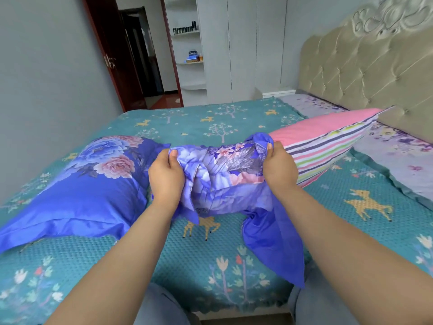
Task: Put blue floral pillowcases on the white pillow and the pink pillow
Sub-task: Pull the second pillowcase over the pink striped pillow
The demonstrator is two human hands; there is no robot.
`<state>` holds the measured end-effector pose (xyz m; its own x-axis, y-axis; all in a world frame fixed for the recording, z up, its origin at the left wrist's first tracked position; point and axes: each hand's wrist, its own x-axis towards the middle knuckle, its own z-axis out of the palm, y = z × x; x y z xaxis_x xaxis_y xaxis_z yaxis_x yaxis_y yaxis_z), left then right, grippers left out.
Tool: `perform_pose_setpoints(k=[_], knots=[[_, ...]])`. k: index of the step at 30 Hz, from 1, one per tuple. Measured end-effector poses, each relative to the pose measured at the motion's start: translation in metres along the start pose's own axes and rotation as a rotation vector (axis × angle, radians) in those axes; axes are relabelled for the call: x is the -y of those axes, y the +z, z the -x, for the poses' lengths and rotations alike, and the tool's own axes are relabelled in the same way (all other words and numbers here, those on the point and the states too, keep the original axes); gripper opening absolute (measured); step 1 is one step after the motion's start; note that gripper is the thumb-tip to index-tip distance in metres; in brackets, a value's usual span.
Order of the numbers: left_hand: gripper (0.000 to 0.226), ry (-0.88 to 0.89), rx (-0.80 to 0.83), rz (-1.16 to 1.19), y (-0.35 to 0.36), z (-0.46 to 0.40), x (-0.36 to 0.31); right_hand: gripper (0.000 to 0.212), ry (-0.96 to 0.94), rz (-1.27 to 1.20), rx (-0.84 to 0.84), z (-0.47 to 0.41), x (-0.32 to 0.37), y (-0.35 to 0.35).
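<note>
Pillowcase [225,174] between hands — pillow [328,141] right

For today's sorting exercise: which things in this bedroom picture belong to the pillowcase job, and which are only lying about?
Belong to the job:
bunched pillowcase, gripped by left hand and right hand
pink pillow, still bare
covered pillow, already in its blue floral case

Only lying about:
teal bedspread
headboard
shelf items
door

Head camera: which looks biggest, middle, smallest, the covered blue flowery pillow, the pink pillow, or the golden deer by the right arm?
Covered pillow, largest-looking, though nearer. Pink pillow, partly hidden. Golden deer, smallest.
</note>
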<state>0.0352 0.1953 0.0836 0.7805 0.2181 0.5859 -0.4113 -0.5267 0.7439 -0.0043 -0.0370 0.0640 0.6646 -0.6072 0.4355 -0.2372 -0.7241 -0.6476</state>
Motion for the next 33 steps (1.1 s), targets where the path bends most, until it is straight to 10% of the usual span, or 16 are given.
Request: perform_pose_setpoints(k=[6, 18, 23, 26, 30, 33], knots=[[0.028, 0.072, -0.093, 0.129, 0.009, -0.03, -0.061, 0.027, 0.063, 0.188, 0.047, -0.045, -0.013, -0.023], [0.026, -0.59, 0.306, 0.117, -0.018, -0.071, 0.018, 0.032, -0.144, 0.282, 0.172, -0.092, 0.027, -0.093], [0.026, -0.267, 0.262, 0.102, -0.017, -0.052, 0.02, 0.05, -0.188, 0.053, 0.805, -0.076, 0.033, -0.093], [0.036, -0.005, 0.655, 0.111, -0.022, -0.05, 0.027, 0.079, -0.163, 0.198, 1.105, -0.08, 0.034, -0.092], [0.092, 0.113, 1.138, -0.214, -0.045, -0.063, 0.032, 0.05, -0.438, 0.467, 0.856, -0.09, 0.038, -0.079], [0.072, 0.238, 0.953, -0.37, -0.04, -0.057, 0.024, 0.032, -0.532, 0.362, 0.647, -0.085, 0.033, -0.062]])
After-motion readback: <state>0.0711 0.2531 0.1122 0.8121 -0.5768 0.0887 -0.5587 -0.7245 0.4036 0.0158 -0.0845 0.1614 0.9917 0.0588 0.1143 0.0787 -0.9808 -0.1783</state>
